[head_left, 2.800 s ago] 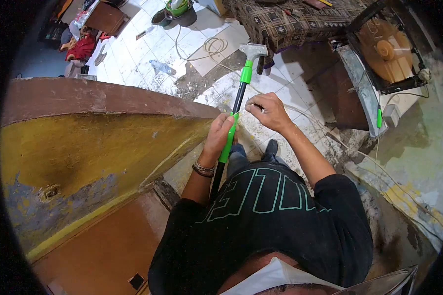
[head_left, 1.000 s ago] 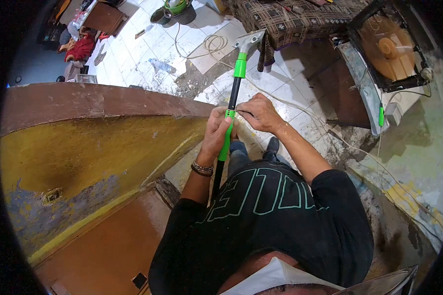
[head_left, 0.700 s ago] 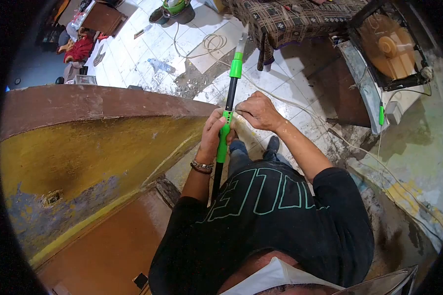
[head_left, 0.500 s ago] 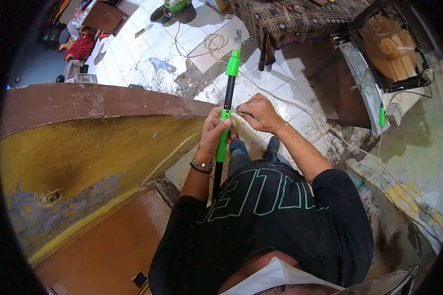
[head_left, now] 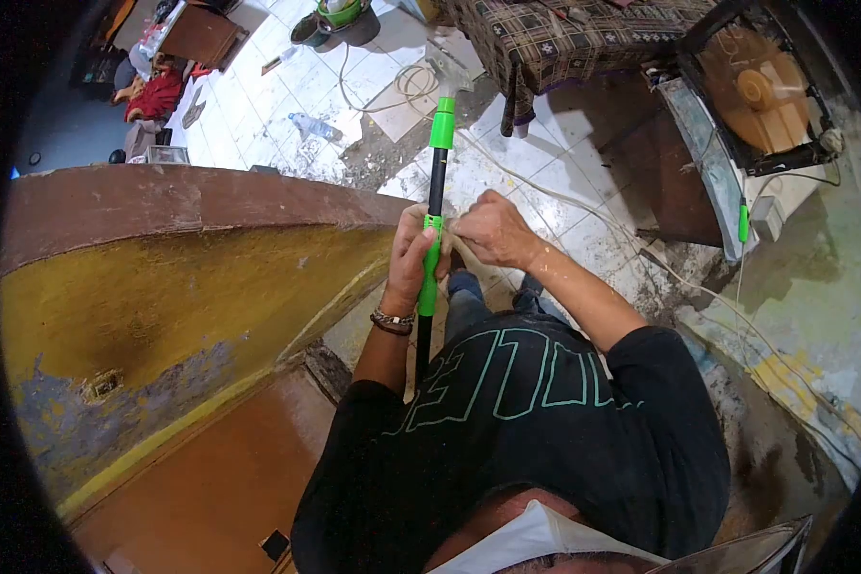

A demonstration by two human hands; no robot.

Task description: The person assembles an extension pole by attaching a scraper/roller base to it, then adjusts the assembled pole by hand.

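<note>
Nearest the camera is the person's black shirt [head_left: 517,421] with green lettering, filling the lower middle of the view. Left of it a brown panel [head_left: 210,478] runs up into a yellow, worn curved surface [head_left: 191,297] whose brown upper edge [head_left: 201,196] ends just beside the hands, so there is little room on that side.

The left hand [head_left: 409,260], with a bracelet [head_left: 393,323] at the wrist, is wrapped closed around the green grip of a long-handled scraper [head_left: 435,191]. The right hand [head_left: 483,230] touches the same grip at its top end, fingertips pinched narrow against the collar; whether they hold something small there cannot be told. The black pole points away and slightly up, passing a second green sleeve to the metal head [head_left: 447,69], which hangs over the white tiled floor [head_left: 507,163].

Right of the hands the floor is open, crossed by a pale cable [head_left: 584,206]. Farther off stand a checked cloth-covered bench [head_left: 564,38], a caged fan [head_left: 756,91], a plastic bottle [head_left: 313,127] and a green-rimmed bucket [head_left: 340,19].
</note>
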